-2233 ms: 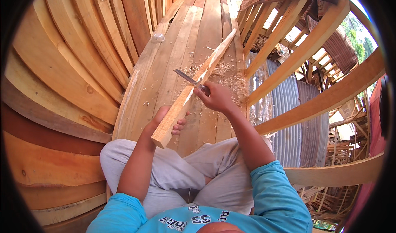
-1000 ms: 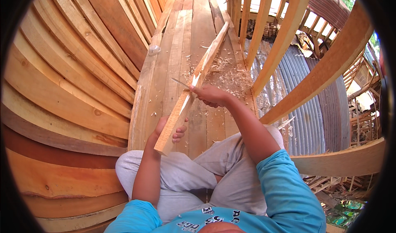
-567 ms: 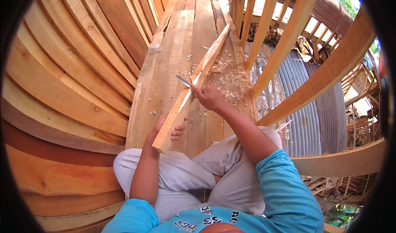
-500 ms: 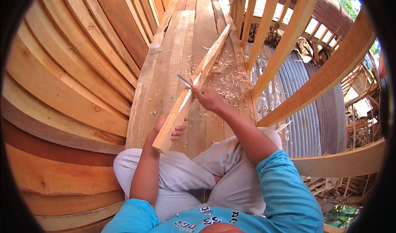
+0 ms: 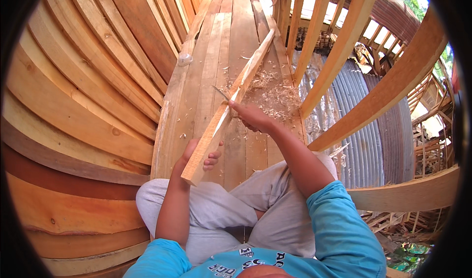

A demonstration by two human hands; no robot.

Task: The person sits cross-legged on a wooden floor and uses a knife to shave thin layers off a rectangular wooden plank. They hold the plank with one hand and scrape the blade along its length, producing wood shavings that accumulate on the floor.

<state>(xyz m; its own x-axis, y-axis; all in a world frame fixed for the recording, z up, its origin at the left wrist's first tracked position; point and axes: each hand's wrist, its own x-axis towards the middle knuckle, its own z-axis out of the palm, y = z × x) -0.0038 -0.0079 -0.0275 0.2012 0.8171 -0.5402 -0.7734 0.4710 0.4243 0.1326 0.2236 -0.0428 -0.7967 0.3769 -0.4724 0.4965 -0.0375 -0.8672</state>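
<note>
A long squared wooden beam (image 5: 212, 138) slants away from my lap, its far end resting on the plank floor toward the right. My left hand (image 5: 202, 154) is wrapped round the near part from below, with fingertips showing on the right side. My right hand (image 5: 251, 117) grips a knife at the beam's middle. The knife's blade (image 5: 221, 93) lies across the top edge and points up to the left; its handle is hidden in my fist. Pale, freshly cut wood shows along the beam's upper edge beyond the blade.
Wood shavings (image 5: 268, 88) litter the plank floor (image 5: 206, 71), mostly right of the beam. Tall boards (image 5: 83, 96) lean along the left. Wooden slats (image 5: 344, 47) line the right, with corrugated metal sheets (image 5: 361, 125) below. A small clear plastic object (image 5: 185, 59) lies by the boards.
The knife blade has turned, showing thinner and more edge-on, and my right wrist has rolled slightly. My left hand and the beam have barely moved.
</note>
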